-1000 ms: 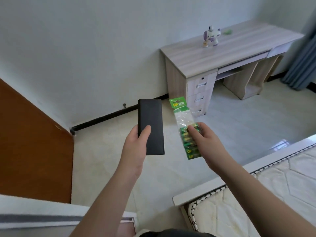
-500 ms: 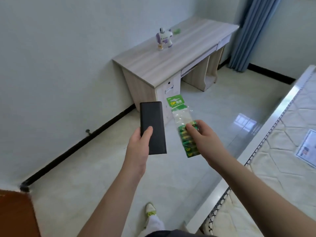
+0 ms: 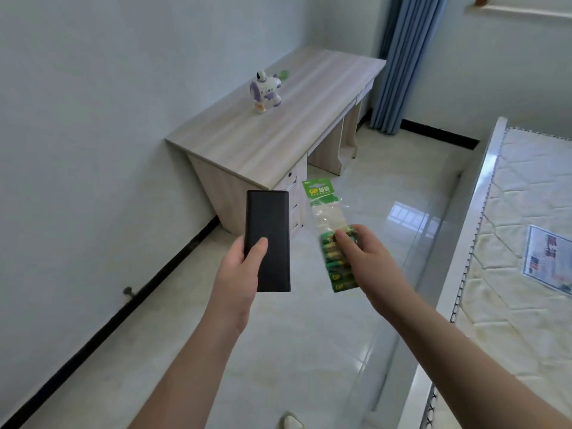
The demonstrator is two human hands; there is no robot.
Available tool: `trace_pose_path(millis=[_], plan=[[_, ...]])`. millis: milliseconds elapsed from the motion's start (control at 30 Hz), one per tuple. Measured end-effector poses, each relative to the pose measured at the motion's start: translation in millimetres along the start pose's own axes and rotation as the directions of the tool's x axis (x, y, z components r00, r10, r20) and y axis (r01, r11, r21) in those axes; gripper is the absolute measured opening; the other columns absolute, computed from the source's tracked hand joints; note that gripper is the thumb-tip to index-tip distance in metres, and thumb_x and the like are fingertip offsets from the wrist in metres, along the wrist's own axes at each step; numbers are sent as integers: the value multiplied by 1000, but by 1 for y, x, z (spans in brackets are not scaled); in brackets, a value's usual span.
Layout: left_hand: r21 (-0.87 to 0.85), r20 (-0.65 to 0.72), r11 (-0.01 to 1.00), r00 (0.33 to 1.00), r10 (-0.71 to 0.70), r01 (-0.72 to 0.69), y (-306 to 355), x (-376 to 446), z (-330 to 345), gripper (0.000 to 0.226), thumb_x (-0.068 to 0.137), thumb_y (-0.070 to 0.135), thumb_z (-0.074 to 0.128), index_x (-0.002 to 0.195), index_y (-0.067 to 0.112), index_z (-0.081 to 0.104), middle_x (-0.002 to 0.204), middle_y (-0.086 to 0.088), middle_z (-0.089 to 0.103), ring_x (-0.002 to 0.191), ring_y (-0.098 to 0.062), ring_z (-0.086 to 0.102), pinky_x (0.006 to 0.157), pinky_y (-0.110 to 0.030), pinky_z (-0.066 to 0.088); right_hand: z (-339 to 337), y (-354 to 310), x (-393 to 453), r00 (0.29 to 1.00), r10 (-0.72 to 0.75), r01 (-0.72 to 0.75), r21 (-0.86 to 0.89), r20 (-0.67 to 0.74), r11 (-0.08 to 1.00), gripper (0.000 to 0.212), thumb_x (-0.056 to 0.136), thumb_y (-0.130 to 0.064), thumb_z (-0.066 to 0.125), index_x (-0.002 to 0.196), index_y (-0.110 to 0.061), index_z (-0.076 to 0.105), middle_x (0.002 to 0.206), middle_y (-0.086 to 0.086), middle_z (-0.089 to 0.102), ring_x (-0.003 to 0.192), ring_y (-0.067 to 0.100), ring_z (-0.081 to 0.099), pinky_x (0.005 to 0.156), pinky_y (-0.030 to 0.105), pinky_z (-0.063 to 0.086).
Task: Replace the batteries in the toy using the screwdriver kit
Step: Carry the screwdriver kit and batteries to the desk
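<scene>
The toy (image 3: 265,92) stands on the desk (image 3: 278,140) ahead of me, near the wall edge, well apart from my hands. It looks like hollow plastic, so I judge it light, hard and a bit slick; the rounded body seems the safest place to take it, not the thin bits sticking out, which could snap. My left hand (image 3: 240,274) holds the kit (image 3: 268,239), a flat black case, by its lower end, thumb on the face and fingers behind; it seems stiff and smooth, so it could slide if I loosen my grip. My right hand (image 3: 368,258) pinches the pack (image 3: 331,236) of batteries around its middle, thumb on top. The wrapper is soft and crinkly, the cells probably heavy for their size, so gripping over the cells is wise. A bed (image 3: 523,243) lies to my right.
</scene>
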State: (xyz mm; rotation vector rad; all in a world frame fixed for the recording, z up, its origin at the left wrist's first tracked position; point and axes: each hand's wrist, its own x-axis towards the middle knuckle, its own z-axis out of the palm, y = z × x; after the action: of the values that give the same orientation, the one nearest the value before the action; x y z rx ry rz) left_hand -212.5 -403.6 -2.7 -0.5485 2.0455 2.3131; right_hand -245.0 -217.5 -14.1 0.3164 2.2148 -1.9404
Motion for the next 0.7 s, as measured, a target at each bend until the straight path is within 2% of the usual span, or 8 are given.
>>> trace_pose_path(millis=[100,200,400,467,600,700], plan=[[15,9,1000,1000,21,-21,9,22,-7,18,99,25,52,110,28,65,105,11,73,97,-5,68,75,-17,51,9,-4,20,1000,5,-4,57,-12,998,13,96,-37,53,97,-25,60,92,5,68,79,20,66,70,37,54],[22,17,1000,1000,19,-20,13,40,-7,17,98,27,53,110,29,65,106,10,73,101,-6,67,83,-24,50,12,-7,38,1000,7,-5,111,-19,994,14,95,-38,54,96,-26,61,89,3,67,77,18,65,69,38,53],[0,36,1000,999,-19,19,12,77,11,19,98,28,54,113,25,65,106,5,74,100,-12,69,86,-32,52,-2,-10,73,998,10,-1,126,-65,992,13,96,-36,54,97,-26,60,86,0,66,76,16,64,67,34,52],[31,35,999,999,-12,11,11,97,24,19,98,28,55,113,24,64,106,6,73,100,-11,68,85,-30,52,-12,-12,92,997,20,-10,138,-71,990,13,96,-36,53,98,-26,61,87,1,67,77,17,64,69,35,53],[43,38,999,999,-19,18,18,150,54,19,96,27,57,113,23,63,103,7,74,93,-9,69,72,-23,54,-25,-24,145,997,17,-8,131,-71,991,14,95,-36,53,96,-25,61,88,3,66,79,19,64,74,42,53],[9,16,999,999,-33,32,29,194,84,19,95,27,59,113,23,63,105,4,74,97,-12,69,80,-28,54,-36,-43,191,999,-3,7,105,-36,994,15,95,-37,54,95,-23,60,92,6,66,81,21,64,78,46,55]])
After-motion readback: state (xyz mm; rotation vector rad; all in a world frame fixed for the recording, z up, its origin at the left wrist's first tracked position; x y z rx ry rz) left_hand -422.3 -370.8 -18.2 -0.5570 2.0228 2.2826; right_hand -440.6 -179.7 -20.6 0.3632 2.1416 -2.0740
